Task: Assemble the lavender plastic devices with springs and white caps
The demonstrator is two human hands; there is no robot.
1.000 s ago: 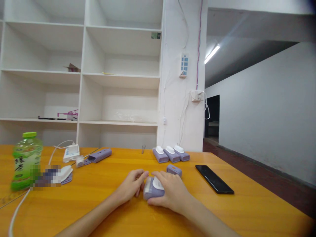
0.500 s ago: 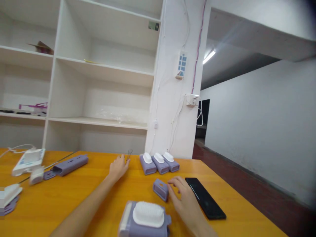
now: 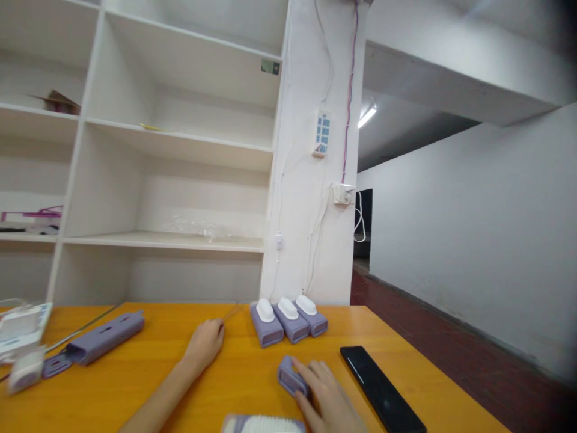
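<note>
My left hand (image 3: pixel 205 346) is closed in a loose fist above the table, left of the row of purple holders. A thin, blurred wire loop (image 3: pixel 232 311) sticks out from its fingers. My right hand (image 3: pixel 325 394) grips a small purple hollow sleeve (image 3: pixel 288 377), one finger on top and the thumb at its near side. At the bottom edge, partly cut off, is a purple holder with a white bristled brush (image 3: pixel 270 424). Three purple holders (image 3: pixel 295 328) with white oval pieces on top stand side by side behind the right hand.
A black phone (image 3: pixel 383 391) lies right of my right hand. On the left are a long purple holder (image 3: pixel 108 338), a white blurred piece (image 3: pixel 27 370) and a white power strip (image 3: pixel 20 328) with cables. White shelves (image 3: pixel 162 240) rise behind the orange table (image 3: pixel 175 325).
My right hand has closed on the purple sleeve it was beside. My left hand has turned into a fist with the wire loop and shifted slightly left. The camera has tilted up.
</note>
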